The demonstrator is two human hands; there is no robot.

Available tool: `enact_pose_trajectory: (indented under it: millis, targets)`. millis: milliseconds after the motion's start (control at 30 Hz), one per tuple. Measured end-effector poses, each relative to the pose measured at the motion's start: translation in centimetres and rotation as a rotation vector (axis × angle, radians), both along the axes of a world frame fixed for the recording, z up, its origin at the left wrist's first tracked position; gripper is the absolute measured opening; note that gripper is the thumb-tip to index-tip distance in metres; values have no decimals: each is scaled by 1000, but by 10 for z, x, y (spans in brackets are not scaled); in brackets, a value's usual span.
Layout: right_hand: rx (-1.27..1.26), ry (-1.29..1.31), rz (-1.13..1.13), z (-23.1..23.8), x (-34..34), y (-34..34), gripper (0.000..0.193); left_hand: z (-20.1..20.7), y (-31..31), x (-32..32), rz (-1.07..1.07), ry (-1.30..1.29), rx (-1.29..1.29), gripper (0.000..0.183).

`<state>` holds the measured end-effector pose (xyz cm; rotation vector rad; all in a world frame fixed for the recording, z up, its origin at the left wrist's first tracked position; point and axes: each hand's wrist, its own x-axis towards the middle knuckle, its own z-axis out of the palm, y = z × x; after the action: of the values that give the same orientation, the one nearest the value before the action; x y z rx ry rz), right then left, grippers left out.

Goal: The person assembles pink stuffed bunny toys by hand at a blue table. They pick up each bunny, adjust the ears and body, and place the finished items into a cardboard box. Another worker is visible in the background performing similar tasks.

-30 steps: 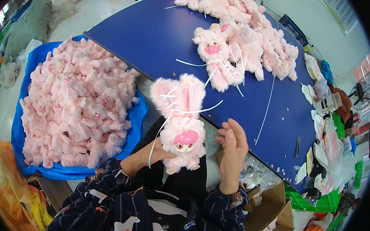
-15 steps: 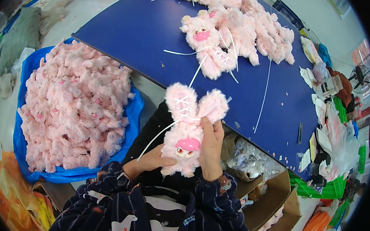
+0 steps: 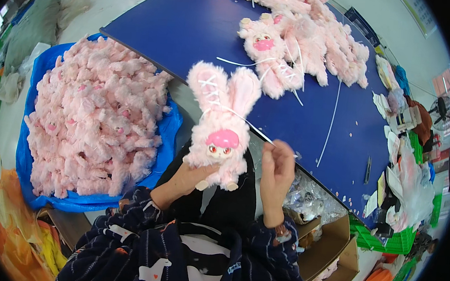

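A fluffy pink plush toy (image 3: 217, 125) with long ears, a pink patch above red eyes and a small pale face is held up over my lap, feet toward me. My left hand (image 3: 186, 181) grips its lower body from the left. White ribbon (image 3: 258, 131) crisscrosses one ear, and its free end runs rightward from the base of the ears. Thumb and fingers of my right hand (image 3: 277, 172) pinch that ribbon end, slightly apart from the toy.
The blue table (image 3: 154, 35) carries a pile of pink plush toys (image 3: 319, 47), loose ribbons and a dark tool (image 3: 368, 170) near its right edge. At left, more plush toys (image 3: 95, 124) heap on a blue sheet (image 3: 167, 154). Cardboard boxes (image 3: 327, 251) stand at lower right.
My right hand has left the toy's side and moved right, drawing the ribbon out straight. The toy has risen slightly in my left hand. The whole view has shifted a little.
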<state>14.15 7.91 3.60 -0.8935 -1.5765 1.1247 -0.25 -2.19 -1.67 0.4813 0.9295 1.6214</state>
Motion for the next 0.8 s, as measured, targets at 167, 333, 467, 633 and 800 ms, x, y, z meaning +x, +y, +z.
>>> enact_pose_trajectory:
  millis: [167, 333, 467, 633, 800]
  targets:
    - [320, -355, 239, 1, 3, -21, 21, 6, 5, -7, -47, -98, 75, 41]
    - [285, -294, 185, 1, -5, -28, 14, 4, 3, -6, -58, 20, 66, 39]
    - [-347, 105, 232, -15, -4, -24, 12, 0, 4, -7, -54, 115, 17, 37]
    - [-407, 183, 260, -11, -1, -23, 17, 0, 5, -13, 18, 10, 19, 37]
    - [631, -538, 343, 1, 4, -25, 34, 0, 7, -15, 106, -6, 24, 37]
